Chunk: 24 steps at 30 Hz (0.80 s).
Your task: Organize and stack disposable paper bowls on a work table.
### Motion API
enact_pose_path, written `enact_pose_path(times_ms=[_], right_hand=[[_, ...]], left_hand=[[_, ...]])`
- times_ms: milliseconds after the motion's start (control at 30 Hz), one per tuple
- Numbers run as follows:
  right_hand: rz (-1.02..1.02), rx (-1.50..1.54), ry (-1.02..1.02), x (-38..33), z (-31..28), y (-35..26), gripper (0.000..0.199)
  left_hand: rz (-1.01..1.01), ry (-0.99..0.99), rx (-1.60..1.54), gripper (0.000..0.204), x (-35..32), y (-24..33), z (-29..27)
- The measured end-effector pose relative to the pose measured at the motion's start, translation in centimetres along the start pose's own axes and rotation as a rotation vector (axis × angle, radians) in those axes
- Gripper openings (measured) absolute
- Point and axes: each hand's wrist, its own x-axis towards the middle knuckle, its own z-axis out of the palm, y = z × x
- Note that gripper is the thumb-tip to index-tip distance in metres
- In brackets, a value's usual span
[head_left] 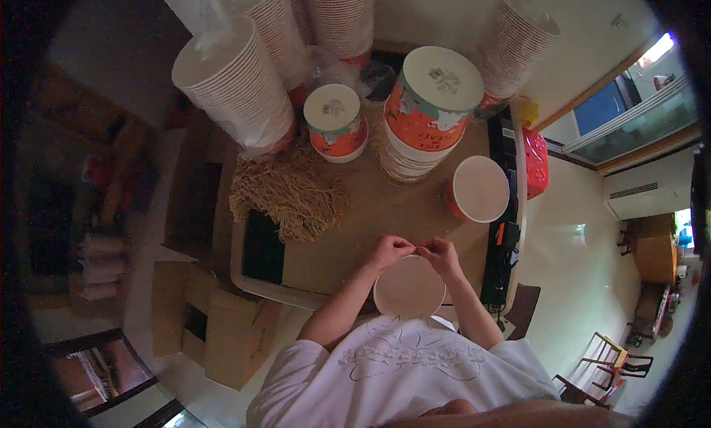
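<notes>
Close to my body, a white-lined paper bucket stands with its mouth facing up, against my shirt. At its far rim my left hand and my right hand meet, fingertips pinched together. What lies between the fingertips is too small to make out. Beyond my right hand is another open paper bucket, orange outside. A loose pile of tan twine strands lies on the table's far left. Behind it sits a small upside-down orange bucket, and beside that a stack of larger upside-down orange buckets.
Tall plastic-wrapped stacks of white buckets rise at the back left, another stack at the back right. Brown board covers the table. Black cords run along its right edge. An open cardboard box stands at the lower left.
</notes>
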Motion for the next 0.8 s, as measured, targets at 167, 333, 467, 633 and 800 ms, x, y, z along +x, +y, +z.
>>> enact_pose_path(times_ms=[167, 333, 467, 633, 800], right_hand=[[-0.008, -0.065, -0.015, -0.1, 0.0, -0.5, 0.011], [-0.001, -0.106, 0.033, 0.1, 0.0, -0.2, 0.013], [0.004, -0.115, 0.006, 0.3, 0.1, 0.1, 0.010], [-0.058, 0.006, -0.116, 1.1, -0.5, 1.8, 0.006], [-0.025, 0.135, -0.118, 0.7, -0.6, 1.0, 0.004]], left_hand=[[-0.007, -0.003, -0.037, 0.012, 0.1, -0.2, 0.0], [-0.109, 0.002, -0.007, 0.012, -0.7, 2.6, 0.0], [-0.114, 0.010, -0.038, 0.011, -0.6, 2.2, -0.1], [-0.079, 0.010, 0.031, 0.011, -0.2, 1.4, -0.2], [-0.101, 0.027, -0.072, 0.010, 0.5, 0.1, 0.0]])
